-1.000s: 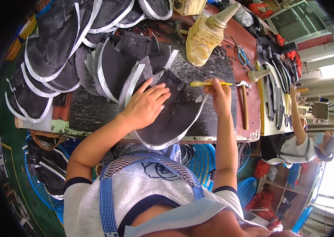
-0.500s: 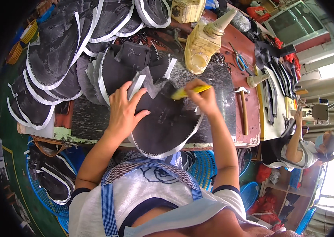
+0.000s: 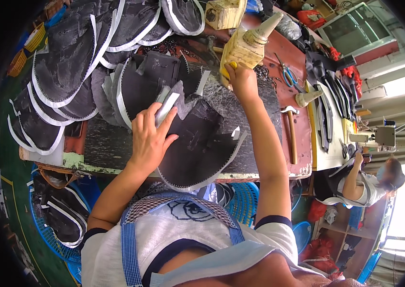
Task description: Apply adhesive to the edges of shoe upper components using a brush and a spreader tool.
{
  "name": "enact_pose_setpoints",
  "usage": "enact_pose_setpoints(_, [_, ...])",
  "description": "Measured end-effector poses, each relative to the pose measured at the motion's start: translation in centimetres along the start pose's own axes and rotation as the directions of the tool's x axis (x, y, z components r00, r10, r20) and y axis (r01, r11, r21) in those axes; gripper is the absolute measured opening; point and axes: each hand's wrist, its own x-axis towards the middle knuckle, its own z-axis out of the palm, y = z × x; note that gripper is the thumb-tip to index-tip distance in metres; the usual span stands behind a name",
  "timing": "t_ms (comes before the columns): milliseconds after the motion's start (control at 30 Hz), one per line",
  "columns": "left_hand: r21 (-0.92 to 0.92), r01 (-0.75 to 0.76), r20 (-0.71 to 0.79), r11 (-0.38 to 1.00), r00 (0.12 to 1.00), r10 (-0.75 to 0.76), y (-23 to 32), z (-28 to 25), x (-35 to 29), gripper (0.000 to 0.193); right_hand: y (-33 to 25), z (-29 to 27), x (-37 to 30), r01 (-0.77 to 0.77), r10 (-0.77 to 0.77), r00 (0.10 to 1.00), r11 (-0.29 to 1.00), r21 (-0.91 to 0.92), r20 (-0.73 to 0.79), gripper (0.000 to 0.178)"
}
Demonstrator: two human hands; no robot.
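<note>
A dark grey fabric shoe upper (image 3: pixel 197 143), fan-shaped with a white zigzag-stitched edge, lies flat on the worn workbench (image 3: pixel 102 148), its lower curve hanging just over the near edge. The left hand (image 3: pixel 152 136) rests on its 9 o'clock side, fingers spread and flat, pinning it without gripping. At 1 o'clock from the piece, the right hand (image 3: pixel 241 81) is curled around something yellow (image 3: pixel 232 65), mostly hidden by the fingers and hard to identify; it touches a glue-caked yellow container (image 3: pixel 243 45) with a cone-shaped spout. Stacks of similar dark uppers (image 3: pixel 73 62) with white trim fill the bench from 9 to 12 o'clock, their outlines blurring together. A hammer (image 3: pixel 291 131) lies at 3 o'clock, blue-handled scissors (image 3: pixel 286 74) beyond it. A blue basket (image 3: pixel 63 220) at 7 o'clock is partly cut off by the bench.
</note>
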Motion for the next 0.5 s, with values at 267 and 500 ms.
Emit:
enact_pose_setpoints(267, [-0.379, 0.008, 0.046, 0.925, 0.999, 0.011, -0.6, 0.2, 0.2, 0.081, 3.2, -1.7, -0.6, -0.237, 0.228, 0.966, 0.969, 0.066, 0.119, 0.032])
enact_pose_setpoints(500, [-0.592, 0.047, -0.091, 0.805, 0.988, -0.125, -0.9, 0.1, 1.5, 0.075, 6.8, -5.7, -4.3, -0.608, 0.622, 0.727, 0.388, 0.692, 0.29, 0.035])
